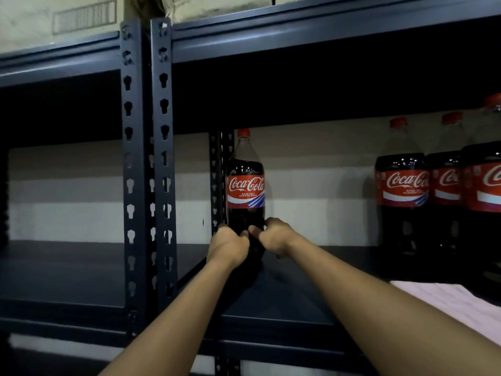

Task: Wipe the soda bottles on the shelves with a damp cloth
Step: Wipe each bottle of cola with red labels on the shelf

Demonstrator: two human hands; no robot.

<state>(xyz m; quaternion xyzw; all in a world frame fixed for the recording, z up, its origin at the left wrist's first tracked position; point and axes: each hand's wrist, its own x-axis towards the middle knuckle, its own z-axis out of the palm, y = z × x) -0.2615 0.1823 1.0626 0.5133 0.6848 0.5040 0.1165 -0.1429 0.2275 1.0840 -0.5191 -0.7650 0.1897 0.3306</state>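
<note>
Forearms stretch forward from the bottom of the view to a large Coca-Cola bottle [245, 185] standing upright on a dark metal shelf [284, 302]. The bottle is at the back of the shelf, close against the rear corner post [217, 180] on its left side, with a pale wall [320, 172] behind it. It has a red cap [243, 132], a red label with white script and dark cola filling it up to the shoulder. The left hand [227, 244] wraps round the lower left of the bottle, fingers curled against the dark plastic. The right hand [273, 237] grips the lower right, thumb pressed on the front and fingers curled round the side (the two thumbs nearly meet in the middle). Both hands hold below the label, near the base. A pale folded cloth [461, 297] lies on the same shelf at its front right edge, well apart from the hands; whether it is damp cannot be told. Behind the cloth, at the far right, stands a row of three Coca-Cola bottles [447, 185], upright and side by side, with red caps. Two dark steel uprights [162, 158] with keyhole slots rise to the left of the held bottle, dividing this bay from a second shelf bay [62, 267]. On the top shelf sits a cardboard box [54, 20].
</note>
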